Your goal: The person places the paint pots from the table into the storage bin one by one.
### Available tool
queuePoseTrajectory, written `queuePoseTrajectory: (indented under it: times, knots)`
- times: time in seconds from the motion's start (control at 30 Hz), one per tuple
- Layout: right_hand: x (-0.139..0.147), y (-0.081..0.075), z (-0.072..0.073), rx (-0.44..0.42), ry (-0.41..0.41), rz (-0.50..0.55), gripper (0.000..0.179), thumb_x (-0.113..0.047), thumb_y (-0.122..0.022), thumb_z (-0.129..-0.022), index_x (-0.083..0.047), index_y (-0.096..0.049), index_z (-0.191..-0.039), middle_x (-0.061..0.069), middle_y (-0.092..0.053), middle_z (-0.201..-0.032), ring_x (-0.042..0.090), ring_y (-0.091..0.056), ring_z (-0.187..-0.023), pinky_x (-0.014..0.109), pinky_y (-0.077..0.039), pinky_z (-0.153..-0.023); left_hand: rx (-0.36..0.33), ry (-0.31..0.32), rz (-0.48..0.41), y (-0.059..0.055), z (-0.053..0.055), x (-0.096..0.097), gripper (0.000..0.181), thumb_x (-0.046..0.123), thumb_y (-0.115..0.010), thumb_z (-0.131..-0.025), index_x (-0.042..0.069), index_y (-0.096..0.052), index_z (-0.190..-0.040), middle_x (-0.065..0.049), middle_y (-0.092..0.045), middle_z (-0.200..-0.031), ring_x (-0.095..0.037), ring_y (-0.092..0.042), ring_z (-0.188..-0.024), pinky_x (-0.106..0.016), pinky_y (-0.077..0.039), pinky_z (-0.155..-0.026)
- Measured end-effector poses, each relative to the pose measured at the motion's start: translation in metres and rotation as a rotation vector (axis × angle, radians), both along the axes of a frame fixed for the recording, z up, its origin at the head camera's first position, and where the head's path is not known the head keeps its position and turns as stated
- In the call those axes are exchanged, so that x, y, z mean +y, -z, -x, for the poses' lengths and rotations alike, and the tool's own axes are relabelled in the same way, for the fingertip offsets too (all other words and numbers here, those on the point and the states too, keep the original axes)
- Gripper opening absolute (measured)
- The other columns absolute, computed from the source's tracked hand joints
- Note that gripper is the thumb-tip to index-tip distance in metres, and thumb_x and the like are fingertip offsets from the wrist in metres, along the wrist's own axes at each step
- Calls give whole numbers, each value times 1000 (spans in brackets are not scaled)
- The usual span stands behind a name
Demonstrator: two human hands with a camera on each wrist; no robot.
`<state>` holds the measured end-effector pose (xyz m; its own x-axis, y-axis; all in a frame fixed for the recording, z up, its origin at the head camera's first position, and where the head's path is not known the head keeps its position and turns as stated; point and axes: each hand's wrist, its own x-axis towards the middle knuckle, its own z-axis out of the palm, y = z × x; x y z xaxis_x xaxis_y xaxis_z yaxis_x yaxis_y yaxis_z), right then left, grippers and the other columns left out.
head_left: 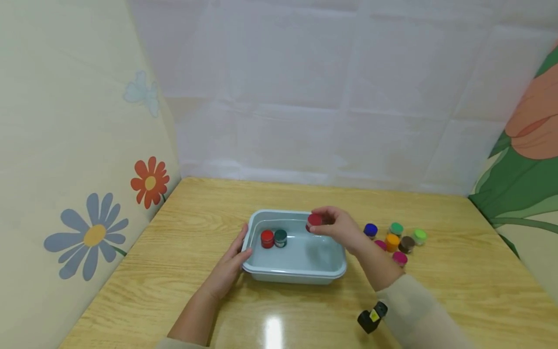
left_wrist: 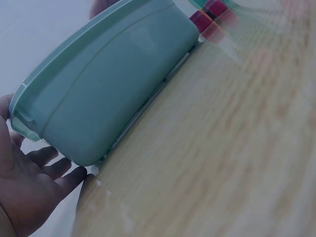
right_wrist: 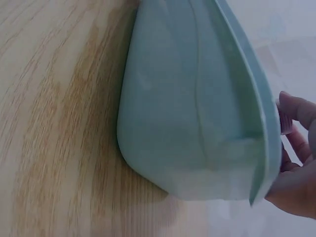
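Observation:
A pale blue-green plastic tub (head_left: pixel 296 265) stands on the table. At its left end my left hand (head_left: pixel 227 269) holds the rim, thumb on top; the left wrist view shows the other fingers (left_wrist: pixel 55 169) against the tub's outer wall. Over the right back part of the tub, my right hand (head_left: pixel 342 230) pinches a small jar with a dark red lid (head_left: pixel 314 220) between thumb and fingers. Inside, towards the left, sit a red-lidded jar (head_left: pixel 267 238) and a dark green-lidded jar (head_left: pixel 281 238) side by side. The right wrist view shows only the held jar's ridged lid (right_wrist: pixel 285 118).
Right of the tub, several small jars stand grouped on the wooden table (head_left: pixel 174 271), among them blue (head_left: pixel 370 230), orange (head_left: pixel 392 242), brown (head_left: pixel 407 245) and light green (head_left: pixel 419 236). My right forearm partly covers a magenta jar (head_left: pixel 380 245). A black device (head_left: pixel 372 317) sits by the right sleeve.

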<state>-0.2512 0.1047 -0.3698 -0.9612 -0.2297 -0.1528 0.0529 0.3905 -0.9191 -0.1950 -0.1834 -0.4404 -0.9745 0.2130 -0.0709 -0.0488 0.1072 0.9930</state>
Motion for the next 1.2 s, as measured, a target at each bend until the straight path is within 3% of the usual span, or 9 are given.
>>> queuePoseTrajectory:
  times: [0.43, 0.73, 1.2]
  knots:
    - [-30, 13, 15, -28, 30, -18, 46, -12, -78, -81, -6, -62, -125, 13, -65, -117, 23, -60, -106, 32, -51, -91, -24, 1, 3, 1, 2, 0, 65, 26, -43, -103, 28, -10, -159, 1, 1, -167, -30, 8, -154, -58, -5, -120]
    - [-41, 27, 20, -39, 29, -154, 46, -13, -81, -79, -9, -65, -122, 8, -67, -115, 20, -60, -104, 32, -50, -90, -25, 8, -2, 2, 3, -1, 65, 26, -43, -103, 28, -10, -159, 2, 1, -167, -30, 8, -154, -57, -5, -121]
    - [-53, 32, 20, -2, -15, -291, 48, -8, -81, -75, -7, -66, -121, 11, -67, -114, 22, -60, -103, 37, -51, -93, -35, 6, 21, 0, 2, -1, 64, 28, -43, -103, 31, -10, -158, 4, 1, -167, -29, 8, -154, -57, -4, -121]
